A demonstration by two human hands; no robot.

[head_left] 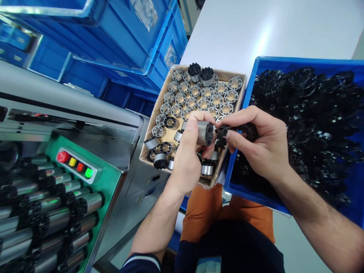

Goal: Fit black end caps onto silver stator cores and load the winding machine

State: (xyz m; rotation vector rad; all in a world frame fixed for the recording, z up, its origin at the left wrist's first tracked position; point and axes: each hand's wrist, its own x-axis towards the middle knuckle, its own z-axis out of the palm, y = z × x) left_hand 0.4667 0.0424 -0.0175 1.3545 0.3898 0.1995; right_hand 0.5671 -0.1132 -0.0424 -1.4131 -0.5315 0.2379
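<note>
My left hand (pixel 187 155) is wrapped round a silver metal cylinder (pixel 202 132) with a black toothed ring at its right end. Thumb and forefinger of my right hand (pixel 258 142) pinch a black plastic ring (pixel 222 135) just to the right of that end; whether the two touch is unclear. Both hands are above a cardboard box (pixel 242 81) that holds rows of upright silver rings. Several cylinders with black ends lie at the box's near side, and two black-topped ones (pixel 194 72) (pixel 207 76) stand at its far edge.
A blue bin (pixel 256 72) full of black plastic rings is at the right. Blue crates (pixel 122 30) are stacked at the upper left. At the left, a machine with a button panel (pixel 79 165) stands beside rows of silver cylinders (pixel 58 220). A white table (pixel 227 34) extends beyond the box.
</note>
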